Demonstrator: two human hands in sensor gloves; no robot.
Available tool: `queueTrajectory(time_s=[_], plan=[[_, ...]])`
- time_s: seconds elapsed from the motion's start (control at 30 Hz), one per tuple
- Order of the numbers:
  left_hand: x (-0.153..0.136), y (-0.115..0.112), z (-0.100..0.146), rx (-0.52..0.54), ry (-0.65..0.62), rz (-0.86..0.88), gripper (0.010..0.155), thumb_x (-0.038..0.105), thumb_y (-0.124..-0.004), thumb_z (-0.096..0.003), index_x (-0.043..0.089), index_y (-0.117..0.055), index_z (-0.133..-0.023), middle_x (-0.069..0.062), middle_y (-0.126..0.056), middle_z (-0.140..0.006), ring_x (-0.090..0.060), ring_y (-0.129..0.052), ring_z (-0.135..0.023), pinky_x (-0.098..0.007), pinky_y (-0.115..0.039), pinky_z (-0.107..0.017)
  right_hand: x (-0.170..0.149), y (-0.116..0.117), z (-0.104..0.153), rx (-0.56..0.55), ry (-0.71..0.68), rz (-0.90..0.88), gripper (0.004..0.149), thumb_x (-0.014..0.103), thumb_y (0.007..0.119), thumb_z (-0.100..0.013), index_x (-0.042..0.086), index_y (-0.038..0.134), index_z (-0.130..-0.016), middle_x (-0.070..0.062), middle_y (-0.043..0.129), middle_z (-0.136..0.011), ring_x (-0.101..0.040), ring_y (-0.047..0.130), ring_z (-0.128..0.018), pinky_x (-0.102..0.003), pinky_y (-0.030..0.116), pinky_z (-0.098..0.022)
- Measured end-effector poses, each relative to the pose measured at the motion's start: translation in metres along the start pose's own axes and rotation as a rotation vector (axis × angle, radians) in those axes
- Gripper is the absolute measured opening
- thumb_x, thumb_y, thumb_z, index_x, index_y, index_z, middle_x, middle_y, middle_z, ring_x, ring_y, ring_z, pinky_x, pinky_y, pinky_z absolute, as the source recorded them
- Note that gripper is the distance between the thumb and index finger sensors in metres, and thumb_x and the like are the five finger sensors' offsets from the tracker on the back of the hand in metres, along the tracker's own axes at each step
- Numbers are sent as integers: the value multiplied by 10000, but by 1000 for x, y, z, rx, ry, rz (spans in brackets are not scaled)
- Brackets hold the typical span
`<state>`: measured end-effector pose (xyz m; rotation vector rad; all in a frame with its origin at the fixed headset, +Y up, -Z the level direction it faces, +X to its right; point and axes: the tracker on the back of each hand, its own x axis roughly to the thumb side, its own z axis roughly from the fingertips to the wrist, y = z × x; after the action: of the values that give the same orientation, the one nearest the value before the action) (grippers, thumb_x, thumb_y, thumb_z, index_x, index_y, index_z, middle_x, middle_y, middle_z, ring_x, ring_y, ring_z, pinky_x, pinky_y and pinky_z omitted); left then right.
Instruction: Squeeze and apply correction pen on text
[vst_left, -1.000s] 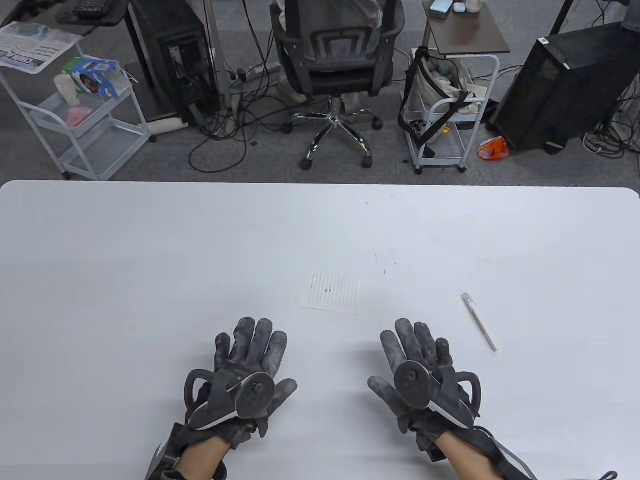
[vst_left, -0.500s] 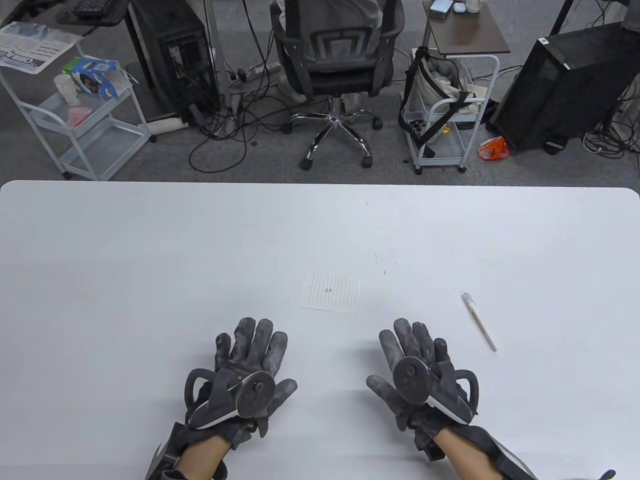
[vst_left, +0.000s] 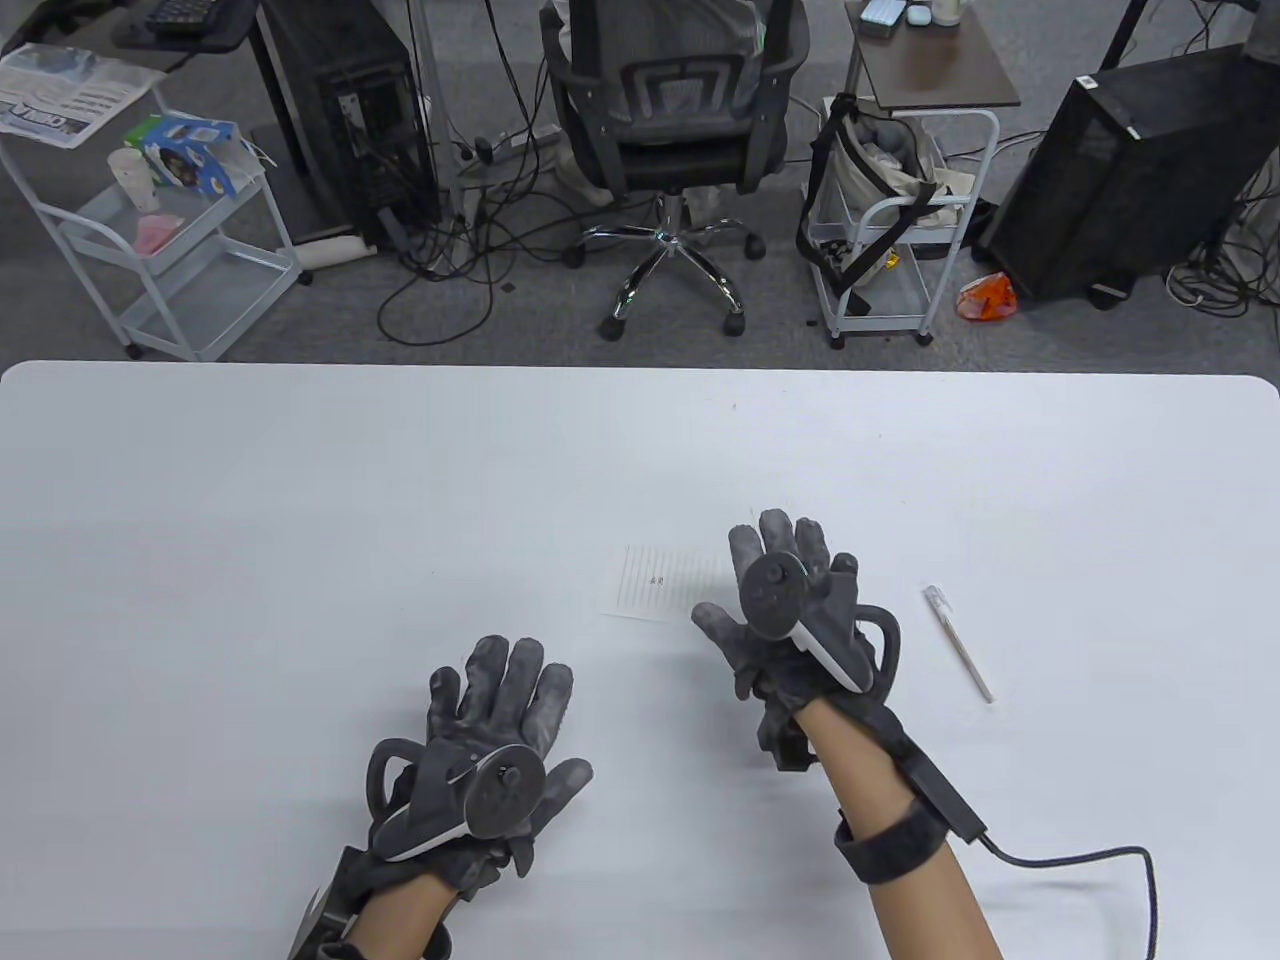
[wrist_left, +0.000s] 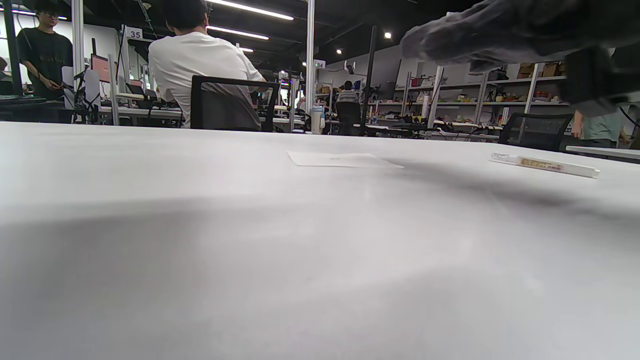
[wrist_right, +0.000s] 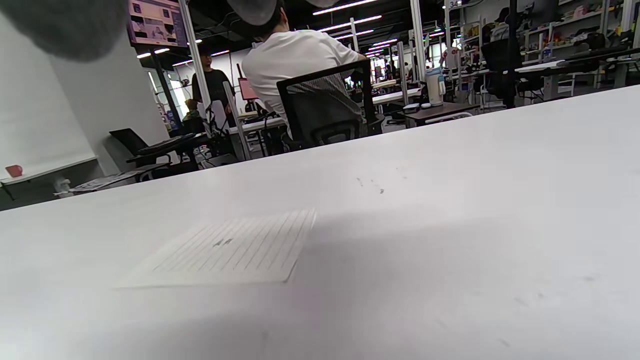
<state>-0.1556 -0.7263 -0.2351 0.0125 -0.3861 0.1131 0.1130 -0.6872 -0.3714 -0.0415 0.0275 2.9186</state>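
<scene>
A small lined paper (vst_left: 655, 583) with a short dark bit of text (vst_left: 656, 580) lies flat near the middle of the white table (vst_left: 300, 500). It also shows in the right wrist view (wrist_right: 230, 252) and the left wrist view (wrist_left: 342, 159). A white correction pen (vst_left: 958, 641) lies on the table right of the paper; it shows in the left wrist view (wrist_left: 545, 164). My right hand (vst_left: 775, 585) is raised above the table at the paper's right edge, open and empty, left of the pen. My left hand (vst_left: 505, 700) rests flat on the table, open and empty, below the paper.
The table's far edge (vst_left: 640, 368) runs across the table view. Beyond it stand an office chair (vst_left: 675, 120), two white carts (vst_left: 180, 240) (vst_left: 890, 230) and computer towers (vst_left: 1130, 170). A cable (vst_left: 1090, 860) trails from my right wrist over the table.
My right hand has lifted off the table and moved forward to the paper's right edge. My left hand, the paper and the pen have not moved.
</scene>
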Motion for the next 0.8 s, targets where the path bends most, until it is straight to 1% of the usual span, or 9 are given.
queueTrajectory(time_s=[0.03, 0.07, 0.17, 0.3, 0.4, 0.47, 0.6, 0.8], plan=[[0, 0, 0, -1, -1, 0, 846, 718, -527, -415, 262, -305, -1092, -75, -241, -1198, -431, -257, -1113, -715, -350, -709, 3, 5, -13, -4, 9, 17, 825, 721, 656, -380, 377, 343, -1061, 65, 211, -1225, -320, 204, -1128, -616, 278, -821], [0, 0, 0, -2, 0, 0, 847, 718, -527, -415, 262, -303, -1094, -76, -241, -1198, -431, -257, -1114, -716, -350, -708, 4, 7, -17, -5, 13, 23, 825, 720, 659, -379, 375, 347, -1061, 63, 217, -1225, -320, 214, -1127, -615, 284, -820], [-1, 0, -1, -8, 2, 3, 846, 718, -526, -416, 263, -305, -1093, -74, -240, -1199, -431, -255, -1114, -715, -349, -710, 7, 26, -39, 20, 45, 87, 831, 725, 668, -372, 374, 356, -1058, 66, 235, -1223, -317, 243, -1128, -602, 314, -824], [-2, -2, -2, -25, 6, 3, 846, 718, -526, -416, 265, -302, -1094, -75, -237, -1199, -430, -251, -1115, -715, -347, -711, 2, 52, -56, 121, 110, 126, 834, 727, 678, -365, 386, 357, -1054, 85, 230, -1222, -299, 251, -1134, -588, 321, -835], [-1, -3, -3, -40, 5, 2, 846, 718, -526, -417, 264, -302, -1094, -74, -235, -1199, -432, -248, -1114, -715, -347, -711, -4, 64, -61, 176, 139, 82, 829, 720, 695, -364, 379, 381, -1051, 89, 237, -1221, -297, 256, -1134, -589, 320, -836], [0, -1, -3, -31, 2, 2, 846, 719, -525, -417, 264, -303, -1094, -74, -237, -1199, -432, -250, -1114, -714, -349, -711, -6, 68, -61, 191, 145, 77, 832, 714, 708, -362, 378, 383, -1051, 88, 241, -1221, -296, 259, -1135, -589, 318, -837], [1, 1, -2, -17, -3, 3, 845, 717, -527, -417, 265, -305, -1094, -75, -243, -1200, -434, -253, -1114, -714, -352, -712, -8, 74, -62, 210, 144, 125, 834, 717, 712, -359, 382, 382, -1048, 93, 249, -1220, -294, 260, -1135, -592, 306, -837], [1, 1, -2, -22, 1, 3, 846, 718, -527, -416, 264, -305, -1094, -76, -244, -1200, -434, -252, -1114, -715, -351, -711, -9, 83, -63, 246, 152, 136, 820, 719, 708, -359, 391, 393, -1042, 101, 255, -1218, -290, 256, -1134, -593, 300, -836]])
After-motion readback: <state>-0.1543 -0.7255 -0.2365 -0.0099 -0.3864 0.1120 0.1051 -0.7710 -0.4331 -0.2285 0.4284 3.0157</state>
